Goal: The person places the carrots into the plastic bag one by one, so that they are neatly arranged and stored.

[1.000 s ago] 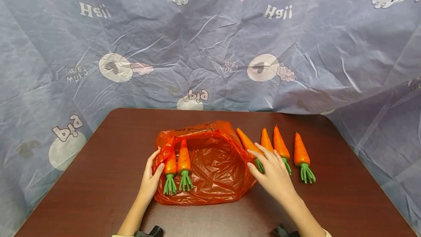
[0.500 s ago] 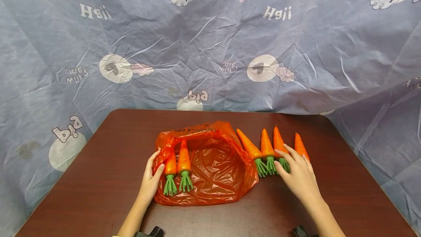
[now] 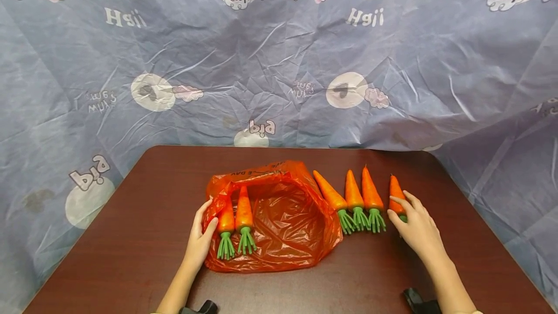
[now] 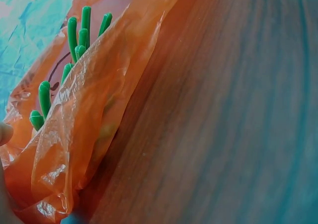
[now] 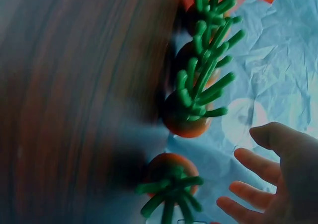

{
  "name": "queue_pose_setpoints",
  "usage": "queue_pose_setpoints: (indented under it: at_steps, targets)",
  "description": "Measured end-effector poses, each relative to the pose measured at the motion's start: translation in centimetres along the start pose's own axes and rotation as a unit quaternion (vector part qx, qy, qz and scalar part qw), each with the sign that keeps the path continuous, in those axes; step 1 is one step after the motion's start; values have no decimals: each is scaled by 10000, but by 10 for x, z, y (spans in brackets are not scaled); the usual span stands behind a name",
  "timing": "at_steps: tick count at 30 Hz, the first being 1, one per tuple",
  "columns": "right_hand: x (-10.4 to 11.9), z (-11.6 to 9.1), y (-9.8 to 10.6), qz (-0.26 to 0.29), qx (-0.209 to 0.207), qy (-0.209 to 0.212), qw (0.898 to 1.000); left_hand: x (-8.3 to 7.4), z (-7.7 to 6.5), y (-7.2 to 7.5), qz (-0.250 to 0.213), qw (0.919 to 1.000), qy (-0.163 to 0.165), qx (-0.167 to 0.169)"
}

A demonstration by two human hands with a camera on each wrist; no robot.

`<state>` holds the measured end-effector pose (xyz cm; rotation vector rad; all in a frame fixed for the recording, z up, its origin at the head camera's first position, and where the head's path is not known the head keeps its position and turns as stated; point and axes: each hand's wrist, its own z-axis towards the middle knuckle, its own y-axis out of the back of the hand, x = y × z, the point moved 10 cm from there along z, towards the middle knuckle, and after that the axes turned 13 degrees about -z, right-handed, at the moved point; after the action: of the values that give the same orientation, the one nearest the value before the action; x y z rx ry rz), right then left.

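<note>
An orange-red plastic bag (image 3: 287, 236) lies with its mouth spread toward me. Inside its left part are two carrots with green tops, one carrot (image 3: 226, 219) beside another carrot (image 3: 244, 212). My left hand (image 3: 198, 236) holds the bag's left edge between thumb and fingers; in the left wrist view green stems (image 4: 73, 37) poke past the plastic. Over the rightmost carrot (image 3: 395, 189) is my right hand (image 3: 419, 227), covering most of its top. The right wrist view shows the fingers spread and apart from that carrot (image 5: 171, 162).
Between bag and right hand lie three more carrots: a slanted carrot (image 3: 329, 192) against the bag, a middle carrot (image 3: 353, 190) and a third carrot (image 3: 370, 190). The brown table (image 3: 131, 236) ends before a blue printed cloth (image 3: 279, 62).
My right hand has moved right, from the bag's right edge past the three carrots to the rightmost one. My left hand and the bag have stayed put.
</note>
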<state>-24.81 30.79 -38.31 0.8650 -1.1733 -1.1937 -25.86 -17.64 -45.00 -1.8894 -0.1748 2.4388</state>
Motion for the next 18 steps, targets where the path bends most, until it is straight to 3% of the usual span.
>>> queue_pose_setpoints:
  at_steps: [3,9,18]
  targets:
    - [-10,4,-7,47,203,-49,9998,1,0,0,14,10000,33,-16]
    - [-23,12,-11,128,202,-76,9997,0,1,-1,-20,10000,-29,28]
    - [-28,22,-22,183,298,186,9992,-1,0,0,-11,9999,-101,15]
